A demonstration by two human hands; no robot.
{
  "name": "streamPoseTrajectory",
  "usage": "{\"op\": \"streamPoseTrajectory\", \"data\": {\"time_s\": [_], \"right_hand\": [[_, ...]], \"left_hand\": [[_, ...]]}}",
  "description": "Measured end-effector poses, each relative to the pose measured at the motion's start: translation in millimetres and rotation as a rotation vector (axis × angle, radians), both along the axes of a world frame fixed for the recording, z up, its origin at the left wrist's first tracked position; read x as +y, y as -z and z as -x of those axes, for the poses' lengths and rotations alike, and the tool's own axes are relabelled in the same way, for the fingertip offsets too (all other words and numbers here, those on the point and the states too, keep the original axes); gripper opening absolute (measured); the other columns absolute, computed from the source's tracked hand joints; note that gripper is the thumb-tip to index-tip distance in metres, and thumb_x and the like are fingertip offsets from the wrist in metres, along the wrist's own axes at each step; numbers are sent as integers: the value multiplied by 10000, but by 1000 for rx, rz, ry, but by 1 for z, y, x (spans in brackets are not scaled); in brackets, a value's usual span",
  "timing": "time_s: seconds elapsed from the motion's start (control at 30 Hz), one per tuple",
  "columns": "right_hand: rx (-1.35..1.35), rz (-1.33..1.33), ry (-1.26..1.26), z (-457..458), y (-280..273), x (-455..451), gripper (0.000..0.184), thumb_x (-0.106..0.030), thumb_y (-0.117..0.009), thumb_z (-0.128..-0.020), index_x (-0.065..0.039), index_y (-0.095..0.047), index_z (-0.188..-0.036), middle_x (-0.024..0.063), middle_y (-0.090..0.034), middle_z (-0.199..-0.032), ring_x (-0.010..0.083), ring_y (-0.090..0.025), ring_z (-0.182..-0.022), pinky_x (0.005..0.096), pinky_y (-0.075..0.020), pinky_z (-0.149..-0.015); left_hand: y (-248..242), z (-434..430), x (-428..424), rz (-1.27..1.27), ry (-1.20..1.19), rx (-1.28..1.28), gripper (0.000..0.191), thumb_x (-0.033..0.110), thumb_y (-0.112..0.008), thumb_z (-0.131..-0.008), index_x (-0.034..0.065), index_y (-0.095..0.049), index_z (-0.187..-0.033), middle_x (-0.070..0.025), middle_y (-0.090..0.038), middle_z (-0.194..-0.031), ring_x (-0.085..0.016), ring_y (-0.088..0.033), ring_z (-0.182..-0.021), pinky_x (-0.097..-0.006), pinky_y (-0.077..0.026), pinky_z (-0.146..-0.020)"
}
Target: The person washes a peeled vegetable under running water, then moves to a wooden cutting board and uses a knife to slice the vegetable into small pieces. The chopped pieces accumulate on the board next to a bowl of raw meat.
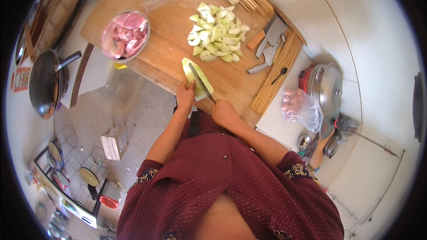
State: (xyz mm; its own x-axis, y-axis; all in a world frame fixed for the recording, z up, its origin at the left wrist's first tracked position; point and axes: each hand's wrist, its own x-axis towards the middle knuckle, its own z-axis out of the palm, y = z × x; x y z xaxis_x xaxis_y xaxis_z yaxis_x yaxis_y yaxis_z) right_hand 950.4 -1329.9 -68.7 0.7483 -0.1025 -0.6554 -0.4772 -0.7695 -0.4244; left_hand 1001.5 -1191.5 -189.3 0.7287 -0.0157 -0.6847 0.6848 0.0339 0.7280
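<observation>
A long piece of pale green gourd [204,73] lies near the front edge of the wooden worktop [160,53]. My left hand [185,96] grips its lower left side, thumb on top. In my right hand [224,113] is a kitchen knife [201,81], its blade lying lengthwise over the gourd; how deep it cuts I cannot tell. Beyond the gourd is a heap of cut gourd chunks [218,33]. To the left, a bowl [149,28] holds raw pink meat [125,33].
Right of the heap lie a cleaver [276,30], other knives and a black spoon [283,71] by a bamboo mat [267,93]. A lidded metal pot [328,83] and a plastic bag of eggs [297,105] stand at right. A wok [43,83] sits at left; a small stool [110,146] is on the floor.
</observation>
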Motion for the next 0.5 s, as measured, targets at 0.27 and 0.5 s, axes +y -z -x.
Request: {"op": "streamPoseTrajectory", "data": {"time_s": [0.27,0.5], "right_hand": [[-16,-56,37,-8,23,11,232,-103,-567,-842,88,-698,-843,336,-656,-844,486,-666,-830,525,-538,-734],[-45,-34,142,-11,50,20,259,-132,-588,-858,108,-687,-849,348,-645,-832,490,-661,-835,532,-532,-749]], "left_hand": [[-22,-2,2,114,-34,-16,355,166,-554,-1013,3,-581,-1327,-72,-672,-964,-110,-577,-772,-274,-468,-652],[-19,-9,5,76,31,-16,357,181,-550,-1017,-12,-581,-1316,-79,-678,-1001,-123,-584,-829,-288,-477,-721]]}}
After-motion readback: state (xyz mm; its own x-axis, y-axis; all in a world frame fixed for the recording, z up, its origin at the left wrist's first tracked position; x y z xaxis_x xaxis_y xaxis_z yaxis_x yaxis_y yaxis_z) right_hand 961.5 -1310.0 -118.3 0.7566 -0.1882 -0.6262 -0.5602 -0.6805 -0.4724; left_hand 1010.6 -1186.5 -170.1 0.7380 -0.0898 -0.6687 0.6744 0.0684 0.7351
